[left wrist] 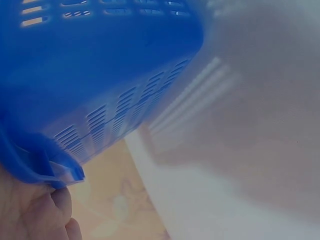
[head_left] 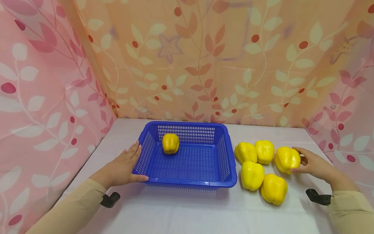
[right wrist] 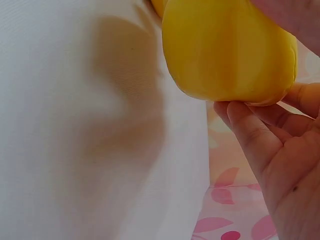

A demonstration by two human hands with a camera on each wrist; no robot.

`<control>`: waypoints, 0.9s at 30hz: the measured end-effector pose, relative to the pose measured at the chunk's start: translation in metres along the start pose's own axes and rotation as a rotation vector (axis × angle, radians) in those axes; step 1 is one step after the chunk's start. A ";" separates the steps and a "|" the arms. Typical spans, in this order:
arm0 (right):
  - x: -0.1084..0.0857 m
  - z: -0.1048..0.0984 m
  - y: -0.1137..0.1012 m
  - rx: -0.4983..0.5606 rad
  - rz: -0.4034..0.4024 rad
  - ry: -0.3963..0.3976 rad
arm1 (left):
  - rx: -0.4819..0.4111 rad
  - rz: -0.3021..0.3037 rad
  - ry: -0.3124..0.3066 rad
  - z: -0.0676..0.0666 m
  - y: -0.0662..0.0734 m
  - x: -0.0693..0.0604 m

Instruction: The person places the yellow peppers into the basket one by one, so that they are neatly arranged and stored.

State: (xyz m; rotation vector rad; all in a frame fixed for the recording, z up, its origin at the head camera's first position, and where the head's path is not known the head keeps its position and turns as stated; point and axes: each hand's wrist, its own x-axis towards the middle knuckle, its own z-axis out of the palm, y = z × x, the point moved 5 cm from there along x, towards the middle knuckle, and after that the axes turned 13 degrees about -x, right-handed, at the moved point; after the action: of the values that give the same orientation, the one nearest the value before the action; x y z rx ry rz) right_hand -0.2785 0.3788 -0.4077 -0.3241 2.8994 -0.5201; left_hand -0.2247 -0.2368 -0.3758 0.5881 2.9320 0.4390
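Observation:
A yellow bell pepper (head_left: 287,159) at the far right of the group is held by my right hand (head_left: 317,165), thumb on the near side and fingers behind. The right wrist view shows the fingertips against this pepper (right wrist: 227,52). My left hand (head_left: 122,165) rests along the left side of a blue plastic basket (head_left: 190,183), fingers fairly straight and thumb at the front corner. In the left wrist view, part of that hand (left wrist: 32,215) touches the rim. Inside the basket, near its back left, stands one yellow pepper (head_left: 170,143).
Several more yellow peppers stand close together right of the basket, among them a front one (head_left: 274,189) and a back one (head_left: 264,151). A white cloth (head_left: 248,217) covers the table. Patterned curtains (head_left: 198,65) enclose the back and sides.

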 end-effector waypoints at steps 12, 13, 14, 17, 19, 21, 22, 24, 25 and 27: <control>0.002 -0.016 -0.009 0.001 -0.029 0.020 | 0.032 -0.005 -0.001 0.001 0.000 0.000; 0.003 -0.017 -0.010 0.000 -0.036 0.022 | 0.030 -0.005 -0.001 0.001 0.000 0.000; 0.003 -0.019 -0.012 0.002 -0.044 0.025 | 0.033 -0.004 -0.001 0.000 0.000 0.000; 0.005 -0.025 -0.016 0.000 -0.069 0.042 | 0.033 0.000 0.003 0.000 0.001 0.000; 0.007 -0.029 -0.019 -0.005 -0.079 0.052 | 0.033 0.002 0.003 0.000 0.001 0.000; 0.009 -0.033 -0.023 -0.002 -0.093 0.060 | 0.032 0.002 0.002 0.000 0.001 0.000; 0.011 -0.034 -0.025 0.003 -0.101 0.059 | 0.029 0.003 0.001 0.001 0.000 0.000; 0.013 -0.037 -0.029 0.008 -0.111 0.057 | 0.028 0.003 0.000 0.001 0.000 0.001; 0.014 -0.039 -0.032 0.008 -0.114 0.060 | 0.027 0.003 0.000 0.001 -0.001 0.001; 0.016 -0.042 -0.036 0.007 -0.116 0.068 | 0.023 0.003 0.000 0.001 -0.001 0.001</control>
State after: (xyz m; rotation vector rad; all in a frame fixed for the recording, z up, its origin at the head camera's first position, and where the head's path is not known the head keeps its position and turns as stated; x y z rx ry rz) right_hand -0.2965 0.3555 -0.3581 -0.4853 2.9564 -0.5693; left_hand -0.2256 -0.2371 -0.3774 0.5959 2.9401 0.4053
